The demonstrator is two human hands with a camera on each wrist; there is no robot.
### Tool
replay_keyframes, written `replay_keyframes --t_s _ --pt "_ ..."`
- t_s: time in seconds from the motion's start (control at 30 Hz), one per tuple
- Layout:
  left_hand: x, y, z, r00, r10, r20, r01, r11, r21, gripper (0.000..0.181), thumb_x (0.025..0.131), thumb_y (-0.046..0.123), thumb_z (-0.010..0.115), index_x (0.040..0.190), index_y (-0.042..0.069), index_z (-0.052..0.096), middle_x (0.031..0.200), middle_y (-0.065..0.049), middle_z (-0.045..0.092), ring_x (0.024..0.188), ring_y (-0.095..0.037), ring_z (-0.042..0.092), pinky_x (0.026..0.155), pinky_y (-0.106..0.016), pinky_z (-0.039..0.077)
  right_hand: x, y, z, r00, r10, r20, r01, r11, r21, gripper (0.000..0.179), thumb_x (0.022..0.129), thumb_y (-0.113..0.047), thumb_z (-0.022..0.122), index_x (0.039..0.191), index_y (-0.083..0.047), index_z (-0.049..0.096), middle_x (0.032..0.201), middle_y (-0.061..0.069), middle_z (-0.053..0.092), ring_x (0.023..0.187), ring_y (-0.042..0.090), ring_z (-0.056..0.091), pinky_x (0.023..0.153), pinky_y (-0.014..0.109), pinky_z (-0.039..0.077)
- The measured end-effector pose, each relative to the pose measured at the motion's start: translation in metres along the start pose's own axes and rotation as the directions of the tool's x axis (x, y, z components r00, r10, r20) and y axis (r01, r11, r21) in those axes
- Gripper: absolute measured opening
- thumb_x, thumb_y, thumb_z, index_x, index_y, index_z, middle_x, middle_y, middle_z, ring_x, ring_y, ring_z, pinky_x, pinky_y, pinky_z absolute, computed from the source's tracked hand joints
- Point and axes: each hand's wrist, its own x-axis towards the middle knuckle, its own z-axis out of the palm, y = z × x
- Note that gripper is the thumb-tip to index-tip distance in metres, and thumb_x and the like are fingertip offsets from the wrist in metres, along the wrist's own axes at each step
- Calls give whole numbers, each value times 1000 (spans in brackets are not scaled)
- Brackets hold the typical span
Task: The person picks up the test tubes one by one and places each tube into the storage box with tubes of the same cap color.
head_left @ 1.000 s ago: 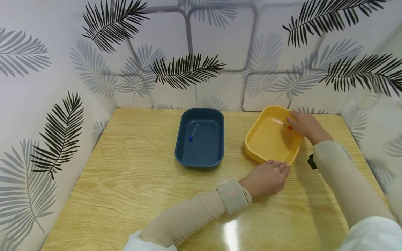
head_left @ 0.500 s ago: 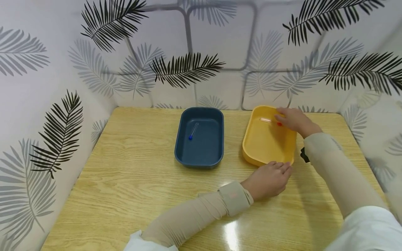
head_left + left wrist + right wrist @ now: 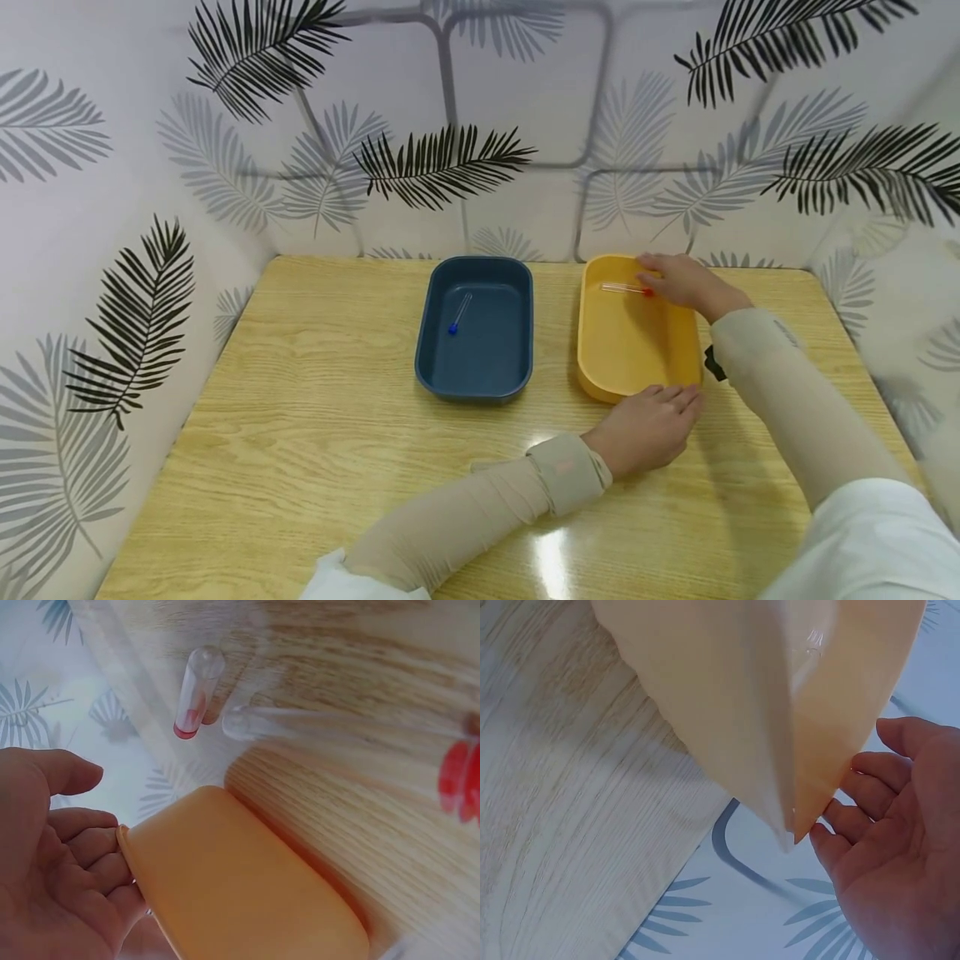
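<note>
In the head view, a yellow tray (image 3: 618, 333) stands at the table's back right. Inside its far end lies a slim clear tube (image 3: 618, 287) with a red cap. My left hand (image 3: 647, 429) grips the near rim, fingers hooked over it, thumb free in the left wrist view. At the far right corner my right hand (image 3: 693, 287) holds the rim; the right wrist view shows its fingertips at the tray's edge. A blue tray (image 3: 480, 367) stands to the left, holding a clear tube (image 3: 461, 312) with a blue cap.
Clear tubes (image 3: 201, 682) with red ends show over the wood in the left wrist view. A small black device (image 3: 715, 364) sits under the right wrist. Leaf-patterned cloth (image 3: 517, 125) borders the wooden table (image 3: 300, 400) at the back and sides.
The tilted yellow tray has turned and its far end has shifted left, now nearly parallel to the blue tray. My right hand moved left with it, uncovering more of the red-capped tube.
</note>
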Motion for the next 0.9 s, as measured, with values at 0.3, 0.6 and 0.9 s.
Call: replay_keyframes --t_s 0.3,0.6,0.9 --pt "4 1 -2 1000 -11 -11 11 1000 1 52 101 33 31 147 10 28 148 0 32 133 -11 31 106 -26 28 7 -4 -3 999 -23 30 23 1000 -11 51 99 -24 44 142 1 32 144 30 26 130 48 23 106 56 15" --pt "5 1 1 997 1 -73 2 999 41 49 100 32 32 143 10 36 145 -3 37 130 -14 36 105 -26 30 12 -5 -2 997 -62 46 63 998 -13 51 98 -22 46 142 1 33 143 30 26 130 48 24 106 56 16" --pt "3 -1 6 998 -7 -58 8 1000 17 51 99 35 36 144 10 34 147 -3 35 132 -13 33 106 -26 28 15 -8 2 996 -77 52 78 997 -4 49 97 -18 47 141 2 35 144 28 28 130 47 23 107 55 15"
